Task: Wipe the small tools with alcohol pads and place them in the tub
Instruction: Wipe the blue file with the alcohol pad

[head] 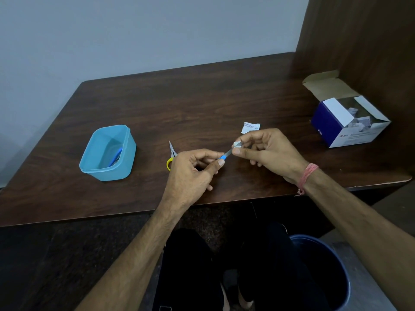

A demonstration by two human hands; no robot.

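My left hand (193,169) grips a small metal tool with a blue handle (225,154) just above the table's middle. My right hand (265,149) pinches a white alcohol pad (237,145) folded around the tool's metal tip. A light blue plastic tub (89,169) stands to the left, with a blue-handled tool (116,157) lying inside. Small scissors with yellow handles (171,153) lie on the table, partly hidden behind my left hand.
A torn white pad wrapper (250,126) lies behind my right hand. An open blue-and-white box of pads (345,122) sits at the right, against a wooden side panel. A dark blue bin (325,265) stands on the floor below the table's front edge.
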